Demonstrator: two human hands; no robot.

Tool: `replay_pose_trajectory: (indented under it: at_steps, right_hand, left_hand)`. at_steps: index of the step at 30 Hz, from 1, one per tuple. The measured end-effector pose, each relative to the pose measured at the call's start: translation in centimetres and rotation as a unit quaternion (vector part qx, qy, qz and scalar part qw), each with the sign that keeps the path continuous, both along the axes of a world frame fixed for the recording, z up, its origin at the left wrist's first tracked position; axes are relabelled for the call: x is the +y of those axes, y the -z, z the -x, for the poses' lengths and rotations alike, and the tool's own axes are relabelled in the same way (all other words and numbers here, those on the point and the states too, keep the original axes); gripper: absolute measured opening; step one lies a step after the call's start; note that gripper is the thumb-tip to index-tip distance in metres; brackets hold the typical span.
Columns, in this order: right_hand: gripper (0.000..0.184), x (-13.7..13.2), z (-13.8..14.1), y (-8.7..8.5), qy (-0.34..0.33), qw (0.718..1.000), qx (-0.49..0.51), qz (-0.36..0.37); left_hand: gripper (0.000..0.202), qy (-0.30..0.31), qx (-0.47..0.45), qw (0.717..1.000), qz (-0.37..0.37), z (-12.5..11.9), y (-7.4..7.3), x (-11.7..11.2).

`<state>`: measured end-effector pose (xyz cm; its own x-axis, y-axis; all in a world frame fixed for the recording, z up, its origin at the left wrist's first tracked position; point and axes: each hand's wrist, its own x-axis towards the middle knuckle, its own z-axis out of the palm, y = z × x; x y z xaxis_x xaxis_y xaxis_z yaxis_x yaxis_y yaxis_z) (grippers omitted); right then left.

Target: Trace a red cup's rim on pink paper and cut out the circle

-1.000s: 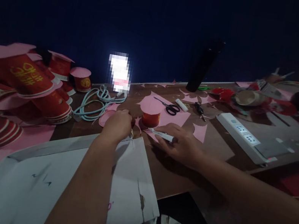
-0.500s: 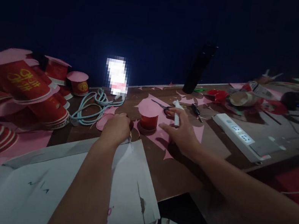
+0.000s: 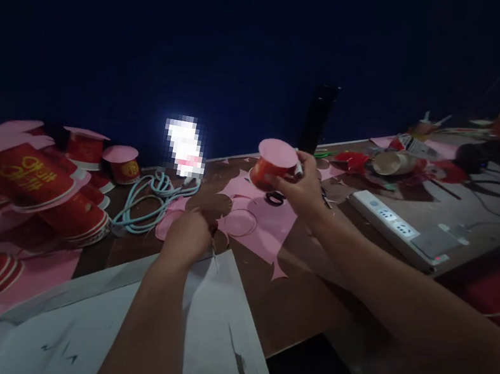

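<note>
My right hand holds a small red paper cup capped with a pink paper disc, lifted above the brown table; a white marker also sticks out of that hand. Below it lies a pink paper sheet with a drawn circle. My left hand is curled at the edge of a large white envelope, beside the pink sheet; what its fingers pinch is too small to make out. Black scissors lie just under the lifted cup.
Stacks of red cups with pink lids crowd the left. A light-blue cable coils by a bright phone. A dark bottle stands at the back. A white power strip and craft clutter lie to the right.
My right hand moved from the marker on the pink sheet to the red cup and lifted it off the table, leaving a drawn circle. My left hand stayed put.
</note>
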<state>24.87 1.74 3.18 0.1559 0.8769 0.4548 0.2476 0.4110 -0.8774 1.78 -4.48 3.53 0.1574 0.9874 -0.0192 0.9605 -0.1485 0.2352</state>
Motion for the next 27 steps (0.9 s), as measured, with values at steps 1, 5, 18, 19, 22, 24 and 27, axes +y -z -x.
replay_pose_trajectory:
  at_steps: [1, 5, 18, 19, 22, 24, 27]
  right_hand:
    - [0.08, 0.3, -0.5, -0.3, 0.009, 1.0, 0.006, -0.003]
    - [0.079, -0.1, -1.0, -0.2, 0.013, 1.0, -0.017, -0.007]
    - [0.071, 6.6, -1.7, 0.3, 0.12, 0.992, -0.044, -0.008]
    - [0.07, 7.7, -1.7, 0.0, 0.137, 0.99, -0.046, 0.006]
    - [0.068, 10.6, -1.6, -1.0, 0.187, 0.979, -0.07, 0.051]
    - [0.07, 12.1, -1.4, -1.3, 0.197, 0.974, -0.085, 0.066]
    - [0.073, 13.5, -1.0, -0.8, 0.199, 0.97, -0.109, 0.08]
  left_hand:
    - [0.02, 0.005, 0.007, 1.0, -0.001, 0.0, 0.0, -0.1]
    - [0.023, -0.003, 0.032, 0.999, 0.012, -0.2, -0.5, -0.2]
    - [0.027, 0.034, 0.079, 0.996, 0.011, -0.3, -0.5, 0.2]
    - [0.027, 0.026, 0.07, 0.997, 0.016, -0.3, -0.6, 0.2]
    - [0.025, 0.019, 0.057, 0.998, 0.021, -0.4, -0.8, 0.1]
    - [0.024, 0.019, 0.057, 0.998, 0.021, -0.4, -0.7, 0.2]
    - [0.025, 0.022, 0.059, 0.998, 0.018, -0.3, -0.5, 0.3]
